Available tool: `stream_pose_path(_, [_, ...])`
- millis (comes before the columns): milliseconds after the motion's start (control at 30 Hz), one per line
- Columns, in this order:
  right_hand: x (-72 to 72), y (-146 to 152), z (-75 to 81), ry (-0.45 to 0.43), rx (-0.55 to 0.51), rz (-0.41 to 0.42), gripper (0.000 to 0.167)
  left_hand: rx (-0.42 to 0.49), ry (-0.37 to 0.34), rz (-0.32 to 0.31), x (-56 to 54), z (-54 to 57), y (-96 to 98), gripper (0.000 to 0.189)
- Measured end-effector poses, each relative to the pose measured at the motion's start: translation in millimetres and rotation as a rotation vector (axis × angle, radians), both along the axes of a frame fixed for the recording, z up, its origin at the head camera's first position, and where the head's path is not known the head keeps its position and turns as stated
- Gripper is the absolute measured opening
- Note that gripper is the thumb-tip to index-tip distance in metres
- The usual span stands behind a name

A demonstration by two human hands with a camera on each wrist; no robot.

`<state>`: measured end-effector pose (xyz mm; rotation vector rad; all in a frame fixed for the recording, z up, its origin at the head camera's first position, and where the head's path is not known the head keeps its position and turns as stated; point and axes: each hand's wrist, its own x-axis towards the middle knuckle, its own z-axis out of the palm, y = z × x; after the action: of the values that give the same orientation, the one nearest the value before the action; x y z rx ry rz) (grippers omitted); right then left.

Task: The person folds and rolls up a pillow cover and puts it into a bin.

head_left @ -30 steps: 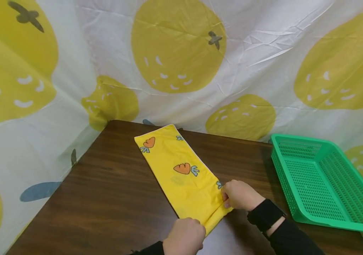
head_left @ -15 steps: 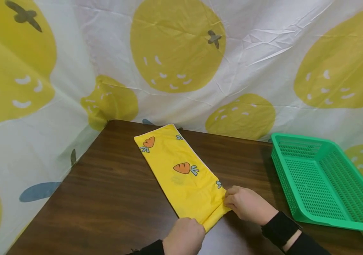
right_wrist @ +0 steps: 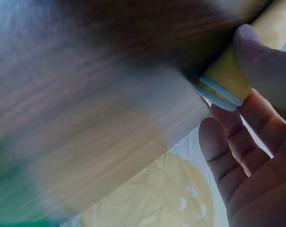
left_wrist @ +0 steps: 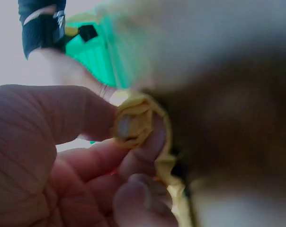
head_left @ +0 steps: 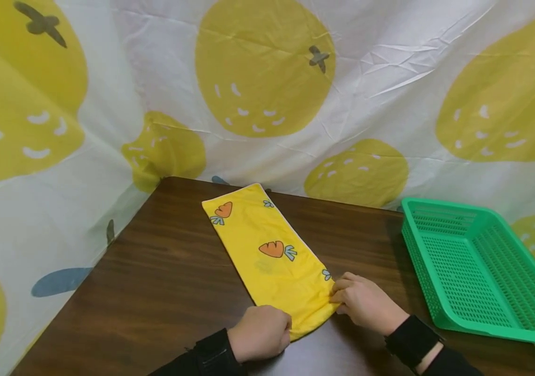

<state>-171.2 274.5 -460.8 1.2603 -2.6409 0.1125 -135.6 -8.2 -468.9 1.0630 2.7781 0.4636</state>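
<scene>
A yellow carrot-print cloth (head_left: pixel 267 271) with pale edging lies lengthwise on the table, its far end flat. At its near left corner my left hand (head_left: pixel 263 331) pinches the fabric. In the left wrist view the cloth's rolled end (left_wrist: pixel 133 124) shows as a small coil between thumb and fingers. My right hand (head_left: pixel 366 303) pinches the near right corner. Seen from the right wrist, the thumb (right_wrist: pixel 263 61) presses on the cloth (right_wrist: pixel 228 78), whose layered pale edge pokes out above the fingers. The near edge between both hands is bunched and rounded.
To the right stands a green plastic basket (head_left: pixel 421 261), with no contents visible. Dark wood tabletop (head_left: pixel 164 282) surrounds the cloth. A white curtain (head_left: pixel 352 104) with yellow fruit prints hangs along the back and left of the table.
My left hand has moved slightly up and left. The crease of the roll on the near end no longer shows on top. My right hand has shifted a little right and regripped the corner.
</scene>
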Motion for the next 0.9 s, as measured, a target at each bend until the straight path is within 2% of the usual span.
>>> stream_pose_path(167, [0.2,-2.0,-2.9,0.017,-0.033,-0.002,0.026,-0.096,0.0,0.015,-5.1,4.2,-2.1,0.022])
stream_pose_path(300, [-5.4,-3.4,4.3,0.013,0.023,-0.007,0.019,-0.126,-0.009,0.044,-2.7,10.6,0.0,0.025])
stream_pose_path(400, [-13.1,-4.3,13.8,-0.134,0.065,-0.058,0.011,-0.104,-0.039,0.038,-2.5,10.9,0.1,0.024])
stream_pose_path(533, [-25.8,-6.6,24.5,-0.468,0.053,-0.196,0.009,-0.058,-0.149,0.036,-4.3,9.0,-0.6,0.024])
stream_pose_path(600, [-31.7,-9.8,27.5,-0.584,0.05,-0.275,0.013,-0.033,-0.204,0.047,-5.7,8.8,-1.4,0.025])
stream_pose_path(700, [-39.5,-17.8,29.8,-0.65,0.058,-0.369,0.02,-0.002,-0.265,0.065,-7.3,10.1,-3.7,0.025])
stream_pose_path(900, [-48.0,-36.4,30.5,-0.649,0.099,-0.446,0.034,0.032,-0.317,0.07,-9.3,9.7,-7.9,0.023])
